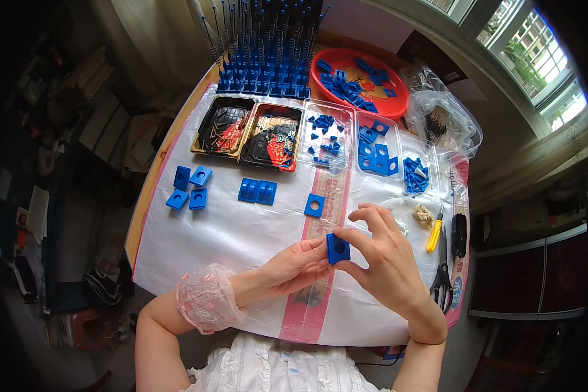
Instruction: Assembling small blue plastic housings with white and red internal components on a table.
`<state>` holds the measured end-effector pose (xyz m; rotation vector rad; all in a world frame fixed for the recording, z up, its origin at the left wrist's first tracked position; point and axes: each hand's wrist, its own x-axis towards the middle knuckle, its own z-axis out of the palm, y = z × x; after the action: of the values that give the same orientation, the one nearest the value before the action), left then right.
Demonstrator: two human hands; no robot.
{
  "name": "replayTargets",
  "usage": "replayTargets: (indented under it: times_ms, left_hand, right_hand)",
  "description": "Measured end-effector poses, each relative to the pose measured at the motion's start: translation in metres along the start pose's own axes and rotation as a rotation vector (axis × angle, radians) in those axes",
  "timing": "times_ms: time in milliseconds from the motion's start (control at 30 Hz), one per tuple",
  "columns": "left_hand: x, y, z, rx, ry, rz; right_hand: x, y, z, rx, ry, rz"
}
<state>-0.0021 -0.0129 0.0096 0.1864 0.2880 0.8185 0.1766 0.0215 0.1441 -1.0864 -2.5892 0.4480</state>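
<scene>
Both of my hands hold one blue square plastic block (338, 249) with a round recess in its face, over the near middle of the table. My left hand (300, 264) grips its left edge with thumb and fingers. With thumb and index finger, my right hand (384, 258) pinches it from the top and lower edges, the other fingers raised. Just beyond lies a flat blue square plate (314, 205) with a round hole. Farther left are a row of blue curved pieces (257, 191) and a loose group of blue square blocks (198, 198).
Black trays (225, 127) of small metal parts and clear trays (379, 149) of blue pieces line the back. Behind them stand blue assemblies with springs and rods (261, 72) and a red basin (398, 104). Scissors (442, 281) and a yellow-handled tool (434, 235) lie at right.
</scene>
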Motion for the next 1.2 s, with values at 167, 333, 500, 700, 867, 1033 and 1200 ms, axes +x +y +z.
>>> replayTargets:
  times_ms: [167,333,500,700,867,1033,1200]
  left_hand:
    - [-0.0004,0.0004,0.0010,0.016,0.015,-0.003]
    - [-0.0006,0.0008,0.0015,-0.004,-0.012,0.006]
    - [-0.0006,0.0008,0.0007,0.002,-0.012,0.002]
    - [0.0003,0.0004,0.0003,-0.004,-0.005,0.003]
    - [0.0000,0.0002,-0.0020,-0.011,-0.009,0.004]
    - [-0.0002,0.0012,-0.0019,-0.009,-0.031,0.001]
    - [-0.0006,0.0008,-0.0004,0.007,-0.004,0.007]
  right_hand:
    - [-0.0004,-0.0009,0.0002,-0.008,0.003,0.004]
    - [-0.0007,-0.0003,0.0012,-0.013,0.012,-0.001]
    - [-0.0007,-0.0003,0.0014,-0.013,0.018,-0.007]
    - [-0.0009,0.0000,0.0018,-0.012,0.022,-0.003]
    - [-0.0007,-0.0004,0.0019,-0.005,0.019,-0.003]
    - [-0.0012,-0.0001,0.0020,-0.007,0.023,-0.004]
    - [-0.0007,0.0001,0.0019,-0.002,0.015,-0.001]
